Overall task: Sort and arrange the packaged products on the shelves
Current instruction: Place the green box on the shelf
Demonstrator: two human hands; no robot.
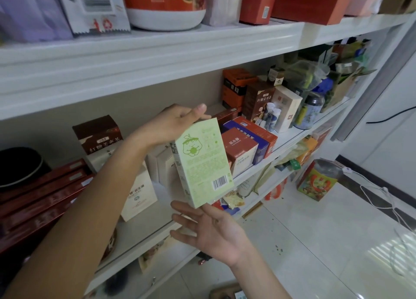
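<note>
Nearest to me, my left forearm is reaching up toward the middle shelf point(298, 132). My left hand point(177, 123) is gripping the top end of the green box point(202, 161), fingers and thumb curled over it. I am holding the box upright, slightly tilted, just in front of that shelf and off it. My right hand point(211, 233) is waiting lower, before the shelf's front edge, palm up, fingers spread, at the box's bottom corner. By my judgement, I am inspecting before placing; the next move is calling for a free slot on the shelf.

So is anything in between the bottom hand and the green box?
No, nothing visible. The right hand lies open just under the lower corner of the green box, and the left hand grips its top.
</note>
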